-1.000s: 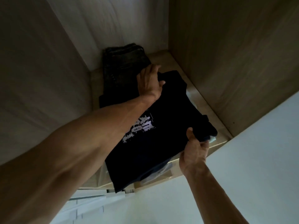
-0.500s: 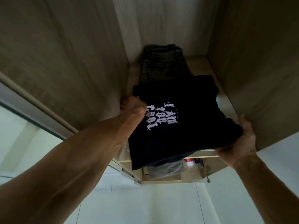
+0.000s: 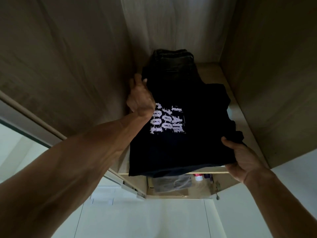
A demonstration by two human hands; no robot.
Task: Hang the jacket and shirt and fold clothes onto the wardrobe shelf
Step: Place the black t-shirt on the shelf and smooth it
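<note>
The wooden wardrobe shelf (image 3: 211,68) carries a folded black T-shirt (image 3: 180,148) with pale lettering, its near edge overhanging the front. Behind it lie folded dark jeans (image 3: 173,62). The left hand (image 3: 140,98) grips the T-shirt's far left edge; the right hand (image 3: 243,158) pinches its near right corner.

jeans (image 3: 173,64): near half hidden under my T-shirt (image 3: 180,148)
right hand (image 3: 247,160): my fingers out of sight beneath the T-shirt
lower shelf items (image 3: 173,183): too blurred
</note>
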